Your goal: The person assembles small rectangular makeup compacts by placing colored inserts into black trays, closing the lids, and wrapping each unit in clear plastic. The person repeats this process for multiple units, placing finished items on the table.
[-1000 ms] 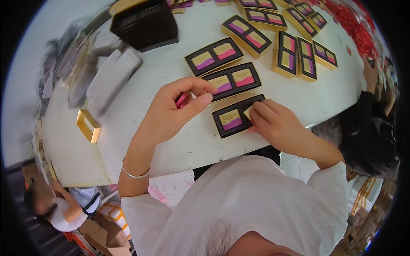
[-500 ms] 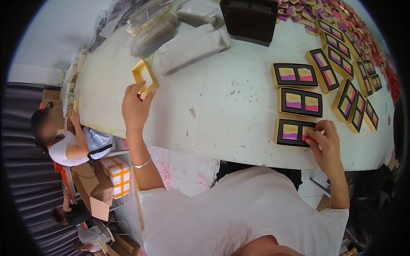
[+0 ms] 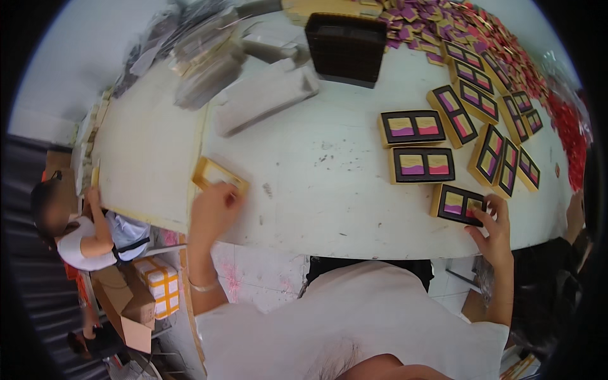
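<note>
Left hand (image 3: 217, 212): at the gold frame (image 3: 201, 170) on the left part of the table (image 3: 304, 209). Fingers touch the frame's near right side. The hand is blurred; whether it is clamped on the frame cannot be told. A small reddish patch shows by the fingers; its nature cannot be determined. A bracelet (image 3: 204, 287) sits on this forearm.

Right hand (image 3: 495, 228): at the right end of the nearest gold box (image 3: 436, 200), which lies on the right part of the table, close to the near edge. Fingers reach over the box end; the thumb stands apart from them, toward the near side. Whether the box or its contents are pinched cannot be told. The box's black insert holds a gold-and-purple piece (image 3: 453, 202) at left and a gold-and-pink piece (image 3: 472, 209) at right, the latter partly covered by fingers.

Surroundings: a middle box (image 3: 424, 166) and a far box (image 3: 412, 128), both filled alike, lie beyond the nearest one. More filled boxes stand to their right. At the far side are a stack of black trays (image 3: 346, 50) and a heap of small pieces (image 3: 411, 22). Pale wrapped packs (image 3: 266, 95) lie at far left. A co-worker (image 3: 85, 244) is at the left.
</note>
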The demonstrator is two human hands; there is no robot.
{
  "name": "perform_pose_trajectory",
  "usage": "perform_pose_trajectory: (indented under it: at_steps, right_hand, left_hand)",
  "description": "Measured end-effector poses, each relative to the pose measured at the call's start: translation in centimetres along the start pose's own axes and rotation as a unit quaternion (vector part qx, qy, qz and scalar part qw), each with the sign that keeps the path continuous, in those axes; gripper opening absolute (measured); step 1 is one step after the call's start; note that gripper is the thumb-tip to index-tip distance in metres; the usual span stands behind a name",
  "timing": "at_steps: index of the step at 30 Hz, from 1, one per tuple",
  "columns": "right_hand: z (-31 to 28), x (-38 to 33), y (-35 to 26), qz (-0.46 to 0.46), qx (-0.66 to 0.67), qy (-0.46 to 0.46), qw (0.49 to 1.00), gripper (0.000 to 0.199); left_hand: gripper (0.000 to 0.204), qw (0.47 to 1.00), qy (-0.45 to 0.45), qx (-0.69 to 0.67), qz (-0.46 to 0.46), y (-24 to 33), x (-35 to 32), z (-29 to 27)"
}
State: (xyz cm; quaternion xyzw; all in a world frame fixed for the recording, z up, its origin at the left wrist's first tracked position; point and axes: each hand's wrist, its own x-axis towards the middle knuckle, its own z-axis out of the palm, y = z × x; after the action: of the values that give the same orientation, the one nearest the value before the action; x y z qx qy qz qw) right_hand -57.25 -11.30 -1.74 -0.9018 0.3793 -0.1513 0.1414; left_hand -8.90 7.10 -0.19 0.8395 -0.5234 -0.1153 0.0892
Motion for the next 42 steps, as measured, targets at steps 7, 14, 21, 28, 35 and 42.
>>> perform_pose_trajectory:
  at_steps: [7,14,21,28,35,42]
  right_hand:
    - [0.8,3.0,-1.3,-0.143,0.068,-0.066,0.985,0.041]
    - [2.6,10.2,-7.2,-0.304,-0.023,-0.087,0.948,0.065]
    - [4.7,14.9,-5.1,-0.294,-0.046,-0.111,0.948,0.065]
    - [1.2,14.5,2.9,-0.218,-0.092,-0.115,0.965,0.067]
    - [-1.0,16.6,3.4,-0.150,0.027,-0.028,0.988,0.063]
    - [2.7,27.5,-6.9,-0.241,-0.028,0.192,0.951,0.032]
  left_hand:
    - [0.020,0.971,-0.039,-0.047,0.229,14.3,0.1,4.9]
    - [0.027,0.960,-0.092,-0.083,0.251,16.3,1.4,2.0]
    - [0.024,0.943,-0.052,-0.024,0.328,11.1,2.0,2.4]
    - [0.007,0.910,0.008,-0.029,0.414,15.4,3.6,6.2]
    - [0.027,0.912,0.040,-0.018,0.409,21.3,5.6,8.3]
    - [0.081,0.967,-0.002,-0.032,0.252,18.2,4.1,3.4]
